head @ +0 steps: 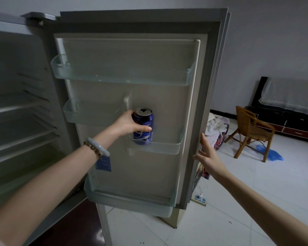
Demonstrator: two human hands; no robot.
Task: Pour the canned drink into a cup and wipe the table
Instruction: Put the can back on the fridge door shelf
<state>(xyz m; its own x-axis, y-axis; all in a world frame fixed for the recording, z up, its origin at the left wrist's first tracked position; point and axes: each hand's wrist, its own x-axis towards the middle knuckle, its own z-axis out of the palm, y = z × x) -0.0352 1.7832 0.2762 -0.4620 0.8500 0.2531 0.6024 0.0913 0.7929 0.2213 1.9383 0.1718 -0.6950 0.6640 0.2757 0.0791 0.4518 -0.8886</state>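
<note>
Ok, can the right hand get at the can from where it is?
Probably yes. The right hand is open by the door edge, and nothing stands between it and the can in the door shelf. The left hand holds the can's left side; its right side is mostly bare.

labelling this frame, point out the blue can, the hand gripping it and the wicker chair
blue can point(145, 121): head view, printed side wall above the thumb
left hand point(127, 124): head view, back of the hand
wicker chair point(258, 134): head view, on the seat
</note>
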